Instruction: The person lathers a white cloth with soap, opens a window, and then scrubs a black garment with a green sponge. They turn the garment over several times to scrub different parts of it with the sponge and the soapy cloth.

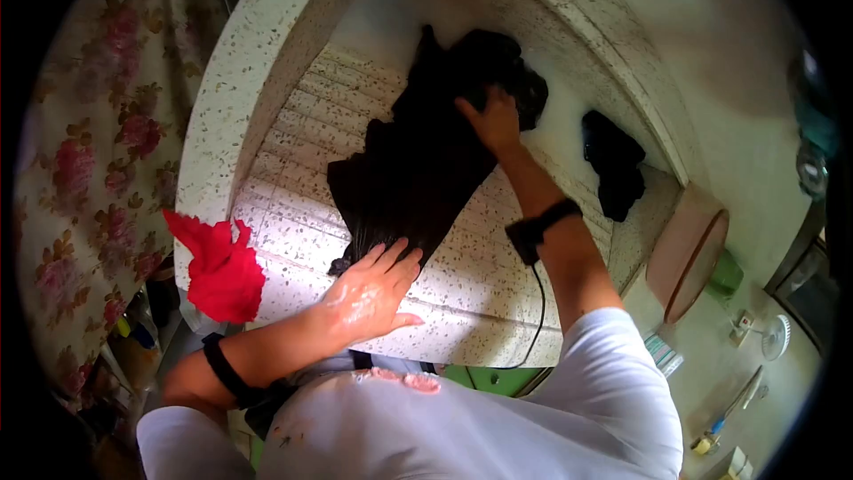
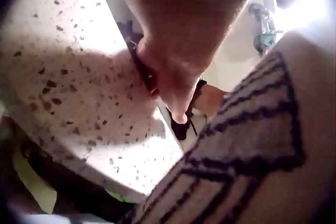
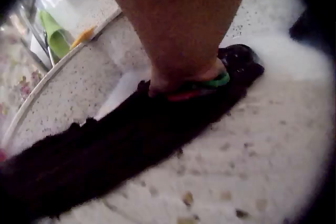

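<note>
On the ribbed terrazzo washboard (image 1: 293, 240) I see a wet black garment (image 1: 418, 160) spread lengthwise, its upper end bunched near the basin's far wall. My left hand (image 1: 369, 293) lies flat on the stone at the cloth's lower edge, wet and soapy, fingers spread and just touching the fabric. My right hand (image 1: 493, 120) presses on the bunched upper end; whether its fingers are curled into the cloth or only pushing on it I cannot tell, since the wrist hides them from the head view.

From the right wrist camera the forearm blocks most of the picture. Below it the black garment (image 3: 121, 150) runs as a dark band across the speckled stone, and something green and red shows under the hand, too blurred to name. The left wrist view is blurred as well: a forearm, a speckled slab (image 2: 68, 82), a strip of dark cloth behind the hand, and a striped fabric (image 2: 252, 145) filling the lower right that the head view does not show.

A red cloth (image 1: 222, 271) hangs over the near left rim. A second small black cloth (image 1: 613, 164) lies well apart to the right. A pink basin (image 1: 689, 253) leans just beyond the stone edge.
</note>
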The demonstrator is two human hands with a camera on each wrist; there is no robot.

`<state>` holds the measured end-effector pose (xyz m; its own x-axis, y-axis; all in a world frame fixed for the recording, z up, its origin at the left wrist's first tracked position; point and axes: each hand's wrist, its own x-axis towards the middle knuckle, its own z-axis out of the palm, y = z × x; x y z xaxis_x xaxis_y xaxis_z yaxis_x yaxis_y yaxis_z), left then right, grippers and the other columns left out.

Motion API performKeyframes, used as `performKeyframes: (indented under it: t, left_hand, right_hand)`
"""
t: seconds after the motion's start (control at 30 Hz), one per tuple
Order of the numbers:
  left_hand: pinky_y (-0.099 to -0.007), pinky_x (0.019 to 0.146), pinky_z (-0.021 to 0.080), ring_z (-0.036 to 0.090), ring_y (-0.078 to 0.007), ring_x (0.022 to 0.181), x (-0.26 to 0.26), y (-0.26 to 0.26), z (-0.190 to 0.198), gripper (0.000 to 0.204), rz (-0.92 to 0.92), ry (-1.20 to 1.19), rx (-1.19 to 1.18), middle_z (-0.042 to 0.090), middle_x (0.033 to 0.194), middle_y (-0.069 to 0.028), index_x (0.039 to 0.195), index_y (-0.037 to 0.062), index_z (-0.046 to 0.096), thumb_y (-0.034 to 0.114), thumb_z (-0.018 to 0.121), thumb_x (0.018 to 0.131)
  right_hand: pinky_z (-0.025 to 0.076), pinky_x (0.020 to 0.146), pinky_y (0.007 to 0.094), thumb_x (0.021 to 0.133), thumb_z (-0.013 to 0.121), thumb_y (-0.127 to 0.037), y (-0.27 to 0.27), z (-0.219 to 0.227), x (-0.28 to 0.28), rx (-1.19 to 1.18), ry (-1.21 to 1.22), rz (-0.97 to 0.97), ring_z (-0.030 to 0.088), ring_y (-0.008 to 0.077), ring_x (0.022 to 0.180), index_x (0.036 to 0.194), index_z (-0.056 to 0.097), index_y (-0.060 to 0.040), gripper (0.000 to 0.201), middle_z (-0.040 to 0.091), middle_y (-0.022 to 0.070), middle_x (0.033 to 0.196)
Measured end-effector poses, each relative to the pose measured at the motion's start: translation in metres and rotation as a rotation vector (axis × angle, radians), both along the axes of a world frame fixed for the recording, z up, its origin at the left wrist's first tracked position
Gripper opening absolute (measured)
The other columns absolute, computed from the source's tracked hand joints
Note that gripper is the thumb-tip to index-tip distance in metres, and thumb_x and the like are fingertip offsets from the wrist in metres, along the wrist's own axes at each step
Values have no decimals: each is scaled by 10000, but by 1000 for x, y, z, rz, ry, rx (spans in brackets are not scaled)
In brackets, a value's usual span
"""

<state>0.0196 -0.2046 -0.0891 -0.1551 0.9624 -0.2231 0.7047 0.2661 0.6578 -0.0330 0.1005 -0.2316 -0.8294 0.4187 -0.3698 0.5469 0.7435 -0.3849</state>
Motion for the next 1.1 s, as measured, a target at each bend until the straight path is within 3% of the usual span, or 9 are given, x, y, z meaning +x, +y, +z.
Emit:
performKeyframes:
  t: [0.13, 0.23, 0.33, 0.5, 0.6, 0.67, 0.8, 0.9, 1.1]
  left_hand:
    - [-387, 963, 383, 424, -293, 1221, 3, 3, -16, 493, 84, 39, 59, 520, 1262, -112, 1089, 1, 594, 396, 600, 795]
    - [-372, 893, 420, 471, -282, 1166, 1, 6, -23, 338, 89, 133, 124, 550, 1218, -106, 1041, 15, 610, 202, 609, 759]
    - [-377, 886, 435, 494, -304, 1105, -4, 9, -29, 400, 58, 155, 149, 511, 1253, -129, 1097, 6, 579, 68, 575, 702]
    - [-418, 786, 497, 563, -345, 935, -16, 31, -21, 565, 298, 89, -77, 481, 1164, -219, 1294, 4, 401, 24, 544, 747]
    - [-426, 661, 532, 631, -354, 824, -39, 34, -2, 547, 64, 176, -222, 542, 1016, -236, 1277, 3, 440, -24, 510, 735]
    - [-460, 666, 515, 616, -367, 785, -66, 9, -5, 361, 2, 229, -94, 537, 922, -226, 1130, 72, 584, 61, 529, 773]
    - [-437, 900, 403, 504, -306, 1044, -109, -22, 44, 294, -162, 445, -346, 560, 1029, -188, 1038, 87, 662, 126, 562, 764]
    - [-443, 1029, 321, 434, -338, 1199, -77, 11, 20, 332, -59, 189, -176, 514, 1222, -205, 1120, 57, 613, 159, 558, 808]
    - [-469, 1093, 187, 253, -296, 1342, 16, 134, -83, 513, -68, 176, -91, 331, 1425, -139, 1293, 84, 473, 380, 516, 876]
  right_hand:
    - [487, 805, 352, 876, 510, -493, 3, 72, -10, -618, 43, -507, 603, 270, 946, 1117, 558, -11, 541, 611, 168, 1048]
    - [413, 925, 362, 880, 492, -511, 1, 55, 19, -663, -159, -193, 507, 277, 1113, 1207, 501, -23, 588, 524, 159, 1217]
    - [419, 647, 296, 854, 572, -465, 2, 32, 35, -330, 7, -21, 520, 178, 766, 1255, 465, -33, 599, 580, 100, 928]
    - [484, 513, 297, 824, 617, -371, 60, 96, 85, -553, 119, -379, 577, 193, 528, 1180, 451, 65, 588, 599, 108, 678]
    - [442, 432, 271, 782, 658, -303, 73, 141, 165, -723, 44, -424, 514, 163, 406, 1195, 453, 41, 575, 518, 38, 519]
    - [483, 557, 289, 798, 641, -423, 34, 185, 200, -621, -406, -259, 576, 138, 583, 1245, 471, -78, 589, 594, 59, 791]
    - [508, 591, 299, 740, 662, -513, -13, 153, 232, -697, -32, 377, 591, 139, 559, 1305, 426, -61, 761, 593, 30, 618]
    - [502, 708, 326, 786, 612, -472, 14, 166, 197, -954, -367, -262, 623, 185, 648, 1247, 493, -35, 646, 648, 89, 716]
    - [437, 875, 404, 825, 588, -332, 91, 50, 174, -319, -269, -471, 570, 288, 993, 1124, 602, -60, 405, 600, 153, 952]
